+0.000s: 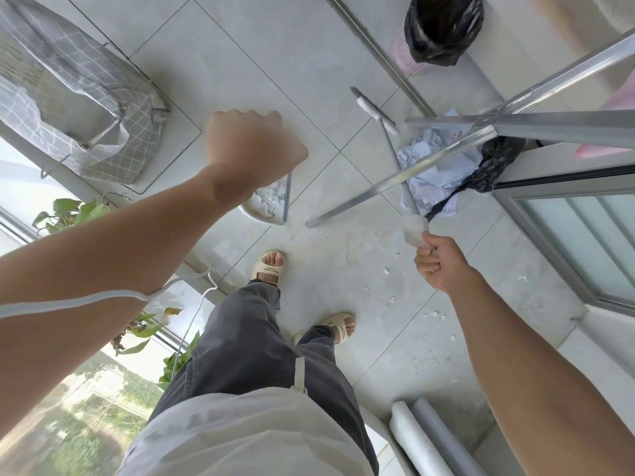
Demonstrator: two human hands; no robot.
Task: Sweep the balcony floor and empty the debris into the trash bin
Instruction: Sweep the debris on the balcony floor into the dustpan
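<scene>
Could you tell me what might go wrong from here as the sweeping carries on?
The dustpan in the left hand already holds paper scraps; tilting it could spill them. The broom, held by the right hand, reaches under the metal rack legs and may snag. Crumbs lie underfoot.

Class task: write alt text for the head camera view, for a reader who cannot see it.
Looking down at a tiled balcony floor, a person's left hand grips a dustpan holding white scraps, while the right hand holds a broom by its handle. Crumpled paper lies under a metal rack, and a bin lined with a black bag stands beyond.
</scene>
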